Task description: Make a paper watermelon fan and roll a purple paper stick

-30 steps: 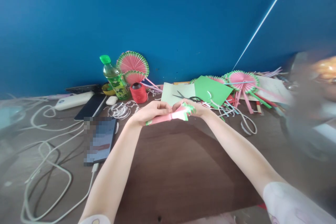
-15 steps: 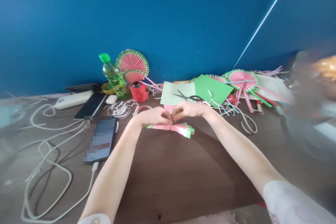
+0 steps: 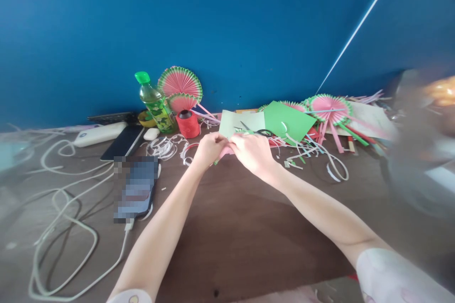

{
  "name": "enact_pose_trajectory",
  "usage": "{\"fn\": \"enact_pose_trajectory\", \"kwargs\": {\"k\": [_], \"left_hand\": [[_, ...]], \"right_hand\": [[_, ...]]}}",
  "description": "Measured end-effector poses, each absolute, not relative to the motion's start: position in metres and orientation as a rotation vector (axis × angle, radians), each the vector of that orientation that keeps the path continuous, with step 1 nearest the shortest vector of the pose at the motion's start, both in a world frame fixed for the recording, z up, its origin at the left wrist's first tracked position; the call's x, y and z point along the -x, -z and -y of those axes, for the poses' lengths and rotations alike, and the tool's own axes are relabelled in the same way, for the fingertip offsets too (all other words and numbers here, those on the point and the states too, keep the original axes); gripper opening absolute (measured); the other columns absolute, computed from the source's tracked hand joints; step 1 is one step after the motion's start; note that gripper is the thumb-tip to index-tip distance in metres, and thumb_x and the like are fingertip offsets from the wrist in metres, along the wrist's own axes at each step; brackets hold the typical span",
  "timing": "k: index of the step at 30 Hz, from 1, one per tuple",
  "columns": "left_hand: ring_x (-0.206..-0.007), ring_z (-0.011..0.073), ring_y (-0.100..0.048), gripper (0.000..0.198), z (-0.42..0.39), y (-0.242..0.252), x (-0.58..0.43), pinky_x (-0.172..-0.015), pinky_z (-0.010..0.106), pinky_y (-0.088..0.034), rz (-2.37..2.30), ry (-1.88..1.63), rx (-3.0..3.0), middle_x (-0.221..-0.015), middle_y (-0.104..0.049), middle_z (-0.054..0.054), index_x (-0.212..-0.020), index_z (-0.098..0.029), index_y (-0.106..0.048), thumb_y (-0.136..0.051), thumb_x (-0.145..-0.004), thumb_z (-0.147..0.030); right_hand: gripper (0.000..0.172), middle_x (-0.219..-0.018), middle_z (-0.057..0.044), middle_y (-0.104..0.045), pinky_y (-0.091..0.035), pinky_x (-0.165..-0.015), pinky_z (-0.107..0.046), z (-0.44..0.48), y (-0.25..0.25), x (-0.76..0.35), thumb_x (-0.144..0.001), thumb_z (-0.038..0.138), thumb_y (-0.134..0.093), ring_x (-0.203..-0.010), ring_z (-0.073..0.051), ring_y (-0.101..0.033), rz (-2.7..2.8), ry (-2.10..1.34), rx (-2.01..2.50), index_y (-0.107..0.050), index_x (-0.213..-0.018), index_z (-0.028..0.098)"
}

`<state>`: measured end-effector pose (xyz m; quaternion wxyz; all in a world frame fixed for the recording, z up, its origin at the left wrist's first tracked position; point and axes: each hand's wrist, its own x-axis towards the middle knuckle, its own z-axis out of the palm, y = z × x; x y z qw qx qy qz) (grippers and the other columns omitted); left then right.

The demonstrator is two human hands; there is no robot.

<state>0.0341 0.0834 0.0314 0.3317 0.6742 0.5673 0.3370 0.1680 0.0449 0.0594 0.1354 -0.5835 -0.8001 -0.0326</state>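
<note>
My left hand point(image 3: 212, 147) and my right hand point(image 3: 253, 150) meet at the middle of the table, their fingers closed on a small pleated paper fan point(image 3: 225, 152). Only bits of its pink paper and green edge show; my fingers and the backs of my hands cover the rest. Just behind them lie black-handled scissors point(image 3: 263, 132), partly hidden by my right hand. Pale green paper point(image 3: 231, 122) and a bright green sheet point(image 3: 284, 118) are spread beyond the hands.
At the back left stand a green-capped bottle point(image 3: 152, 99), a finished pink fan point(image 3: 181, 84) and a red spool point(image 3: 187, 125). A phone point(image 3: 137, 189) with a white cable point(image 3: 95, 236) lies left. More fans point(image 3: 329, 108) and paper scraps pile up at the back right.
Both hands have moved slightly away from me and closer together. The pleated fan, earlier lying stretched sideways below my fingers, is now turned and mostly hidden between my hands.
</note>
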Motion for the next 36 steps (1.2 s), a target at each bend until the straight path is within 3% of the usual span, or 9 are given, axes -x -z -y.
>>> {"fn": "enact_pose_trajectory", "kwargs": {"k": [6,10,12,15,20,28,36], "left_hand": [[-0.055,0.0107,-0.053,0.010,-0.082,-0.033,-0.040,-0.049,0.020,-0.038,-1.423,-1.203,-1.396,-0.066,-0.061,0.001,-0.069,-0.015,-0.060,-0.052,-0.064,-0.018],[-0.043,0.0077,-0.046,0.010,-0.080,-0.040,-0.041,-0.041,0.019,-0.033,-1.259,-1.255,-1.175,-0.054,-0.054,-0.002,-0.068,-0.015,-0.056,-0.056,-0.066,-0.024],[-0.040,0.0077,-0.045,0.014,-0.080,-0.044,-0.040,-0.040,0.019,-0.032,-1.162,-1.233,-1.112,-0.050,-0.052,-0.003,-0.069,-0.015,-0.055,-0.059,-0.066,-0.028],[-0.040,0.0080,-0.046,0.018,-0.079,-0.046,-0.039,-0.040,0.019,-0.034,-1.075,-1.189,-1.058,-0.049,-0.052,-0.003,-0.069,-0.015,-0.054,-0.063,-0.064,-0.030],[-0.039,0.0085,-0.048,0.021,-0.080,-0.047,-0.036,-0.038,0.019,-0.035,-1.005,-1.087,-1.030,-0.051,-0.053,-0.003,-0.071,-0.015,-0.054,-0.065,-0.064,-0.030],[-0.045,0.0100,-0.055,0.024,-0.082,-0.046,-0.024,-0.041,0.020,-0.040,-0.841,-0.857,-1.166,-0.063,-0.060,0.001,-0.076,-0.015,-0.053,-0.067,-0.065,-0.031],[-0.054,0.0069,-0.051,0.021,-0.081,-0.046,-0.023,-0.052,0.018,-0.039,-0.838,-0.857,-1.353,-0.064,-0.054,-0.002,-0.075,-0.016,-0.052,-0.063,-0.070,-0.034]], "right_hand": [[0.031,-0.065,-0.006,-0.067,-0.028,-0.051,-0.026,-0.050,-0.048,-0.167,-0.089,0.030,-0.041,-0.059,-0.016,-0.059,2.093,0.004,1.516,-0.063,-0.073,0.017],[0.018,-0.066,-0.004,-0.067,-0.042,-0.059,-0.024,-0.063,-0.046,-0.177,-0.084,0.027,-0.051,-0.061,-0.014,-0.062,1.847,-0.606,1.261,-0.061,-0.074,0.016],[0.017,-0.067,-0.005,-0.068,-0.048,-0.060,-0.025,-0.072,-0.046,-0.183,-0.082,0.029,-0.054,-0.062,-0.014,-0.064,1.690,-0.995,1.147,-0.059,-0.075,0.014],[0.021,-0.065,-0.006,-0.068,-0.051,-0.058,-0.027,-0.082,-0.044,-0.190,-0.076,0.034,-0.062,-0.060,-0.015,-0.065,1.537,-1.317,1.048,-0.058,-0.076,0.013],[0.029,-0.062,-0.003,-0.067,-0.051,-0.055,-0.024,-0.089,-0.044,-0.199,-0.071,0.040,-0.067,-0.057,-0.012,-0.063,1.575,-1.426,0.901,-0.059,-0.079,0.013],[0.025,-0.060,-0.002,-0.064,-0.046,-0.054,-0.021,-0.093,-0.043,-0.212,-0.077,0.036,-0.062,-0.055,-0.009,-0.060,1.764,-1.631,0.717,-0.060,-0.075,0.012],[0.024,-0.058,-0.001,-0.062,-0.040,-0.045,-0.018,-0.092,-0.039,-0.207,-0.073,0.034,-0.066,-0.053,-0.009,-0.058,1.577,-1.760,0.796,-0.057,-0.075,0.013]]}}
